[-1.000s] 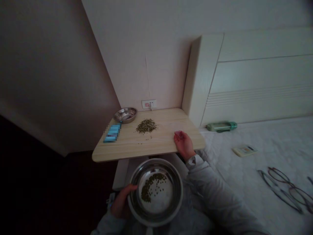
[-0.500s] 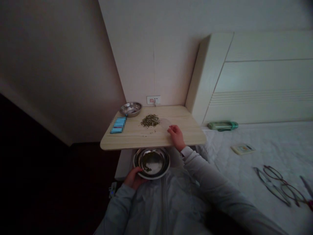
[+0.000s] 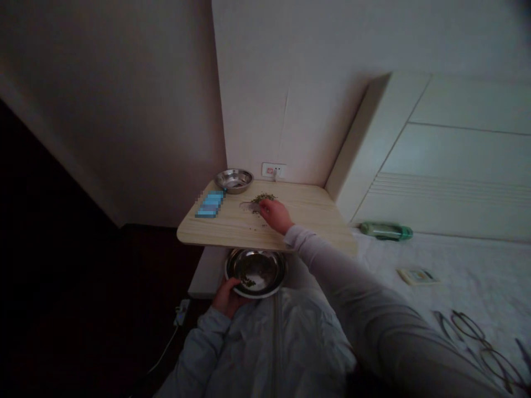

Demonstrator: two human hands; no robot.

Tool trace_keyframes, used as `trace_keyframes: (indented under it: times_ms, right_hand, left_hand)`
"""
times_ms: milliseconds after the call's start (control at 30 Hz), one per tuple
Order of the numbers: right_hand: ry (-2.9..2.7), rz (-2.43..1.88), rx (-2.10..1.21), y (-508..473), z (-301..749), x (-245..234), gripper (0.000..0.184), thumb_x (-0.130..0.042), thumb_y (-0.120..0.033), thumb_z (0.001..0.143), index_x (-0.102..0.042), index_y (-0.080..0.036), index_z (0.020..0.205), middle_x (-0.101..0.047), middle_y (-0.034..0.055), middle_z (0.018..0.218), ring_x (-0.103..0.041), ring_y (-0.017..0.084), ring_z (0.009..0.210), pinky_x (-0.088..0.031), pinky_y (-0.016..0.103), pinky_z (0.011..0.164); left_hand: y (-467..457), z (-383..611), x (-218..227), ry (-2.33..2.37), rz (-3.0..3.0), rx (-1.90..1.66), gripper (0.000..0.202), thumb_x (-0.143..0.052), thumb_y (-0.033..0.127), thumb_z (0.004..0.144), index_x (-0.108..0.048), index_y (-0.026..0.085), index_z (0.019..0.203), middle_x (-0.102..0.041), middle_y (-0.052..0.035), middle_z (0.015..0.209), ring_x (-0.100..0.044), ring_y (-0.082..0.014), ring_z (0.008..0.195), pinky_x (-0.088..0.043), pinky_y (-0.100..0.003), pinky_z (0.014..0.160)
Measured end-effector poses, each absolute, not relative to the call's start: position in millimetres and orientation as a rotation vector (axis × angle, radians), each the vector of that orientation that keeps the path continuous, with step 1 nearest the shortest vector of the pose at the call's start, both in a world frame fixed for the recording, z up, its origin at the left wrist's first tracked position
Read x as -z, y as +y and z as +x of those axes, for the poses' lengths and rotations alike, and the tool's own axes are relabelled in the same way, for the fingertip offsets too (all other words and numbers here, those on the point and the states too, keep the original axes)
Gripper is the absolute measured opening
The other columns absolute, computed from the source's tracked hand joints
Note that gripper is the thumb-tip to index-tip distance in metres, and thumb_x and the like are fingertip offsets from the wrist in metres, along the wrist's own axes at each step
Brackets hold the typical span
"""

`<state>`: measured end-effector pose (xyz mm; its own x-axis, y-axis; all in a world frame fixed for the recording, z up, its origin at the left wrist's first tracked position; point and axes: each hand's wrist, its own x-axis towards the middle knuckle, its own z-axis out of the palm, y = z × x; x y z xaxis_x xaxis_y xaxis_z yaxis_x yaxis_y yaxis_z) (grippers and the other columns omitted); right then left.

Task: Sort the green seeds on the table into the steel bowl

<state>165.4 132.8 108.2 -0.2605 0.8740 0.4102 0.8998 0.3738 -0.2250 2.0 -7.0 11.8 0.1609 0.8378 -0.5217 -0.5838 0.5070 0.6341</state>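
Observation:
My left hand (image 3: 228, 298) grips the near-left rim of a steel bowl (image 3: 276, 287), held just below the table's front edge. Small green bits (image 3: 248, 282) lie inside that bowl. Over the table, my right hand (image 3: 276, 214) is closed on a thin translucent plastic piece (image 3: 249, 206) that points left. A pile of small green and dark bits (image 3: 265, 197) sits just behind my right fingers and is partly hidden by them. A few stray bits lie on the wooden tabletop (image 3: 224, 233) in front of the hand.
A second steel bowl (image 3: 234, 188) stands at the table's back left, with a blurred-out blue phone-like object (image 3: 210, 204) before it. A wall socket (image 3: 274, 171) is behind. On the bed to the right lie a green bottle (image 3: 385, 230), a small card-like box (image 3: 418, 276) and eyeglasses (image 3: 468, 325).
My right hand has moved left with the plastic piece, from right of the pile to its front. The view has turned and tilted slightly. My left hand still holds the bowl.

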Motion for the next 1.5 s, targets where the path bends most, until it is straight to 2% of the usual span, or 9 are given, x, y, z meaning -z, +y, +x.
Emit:
trace_keyframes:
  times_ms: [200,500,800,1100,1300,1500]
  right_hand:
    - [-2.380,-1.579,0.269,156,126,-118,0.027,-0.030,-0.023,0.080,-0.050,-0.018,0.097,-0.059,0.0090,0.087,-0.051,0.020,0.082,-0.034,0.029,0.070]
    - [-2.459,-1.606,0.273,177,96,-111,0.028,-0.031,-0.021,0.079,-0.050,-0.019,0.100,-0.059,0.0089,0.088,-0.052,0.020,0.081,-0.037,0.029,0.069]
    - [-2.553,-1.535,0.252,167,98,-107,0.028,-0.029,-0.021,0.080,-0.051,-0.019,0.097,-0.059,0.0096,0.087,-0.053,0.021,0.080,-0.036,0.029,0.067]
    - [-2.719,-1.308,0.150,129,103,-108,0.024,-0.033,-0.019,0.079,-0.051,-0.018,0.095,-0.059,0.0076,0.089,-0.052,0.019,0.083,-0.033,0.028,0.071]
    - [-2.790,-1.118,-0.016,83,108,-106,0.020,-0.038,-0.019,0.077,-0.052,-0.017,0.091,-0.059,0.0084,0.082,-0.052,0.018,0.077,-0.033,0.028,0.069]
    - [-2.280,-1.229,-0.339,64,150,-93,0.019,-0.041,-0.023,0.075,-0.053,-0.018,0.089,-0.058,0.0039,0.075,-0.050,0.013,0.069,-0.035,0.024,0.064]
  left_hand:
    - [-16,-4,-19,1.073,0.311,-1.214,0.049,-0.052,0.007,0.059,-0.045,0.024,0.105,-0.060,0.0015,0.068,-0.056,-0.0150,0.058,-0.047,-0.031,0.052]
    - [-11,-41,-19,1.103,0.206,-1.249,0.053,-0.049,0.003,0.057,-0.047,0.026,0.105,-0.061,0.0032,0.066,-0.058,-0.0163,0.064,-0.047,-0.028,0.055]
    - [-4,-76,-14,1.216,0.195,-1.262,0.055,-0.048,0.002,0.057,-0.045,0.027,0.106,-0.059,0.0040,0.065,-0.056,-0.0135,0.057,-0.048,-0.032,0.055]
    - [-1,-80,-1,1.223,0.202,-1.274,0.044,-0.049,0.007,0.058,-0.048,0.022,0.099,-0.058,0.0013,0.066,-0.056,-0.0159,0.058,-0.048,-0.039,0.055]
    - [0,-82,-1,1.199,0.224,-1.247,0.044,-0.048,0.008,0.058,-0.048,0.021,0.100,-0.059,-0.0006,0.067,-0.057,-0.0174,0.061,-0.047,-0.039,0.056]
    - [-3,-67,-4,1.160,0.198,-1.175,0.024,-0.047,0.008,0.058,-0.053,0.013,0.081,-0.060,-0.0033,0.061,-0.057,-0.0190,0.060,-0.047,-0.039,0.058]
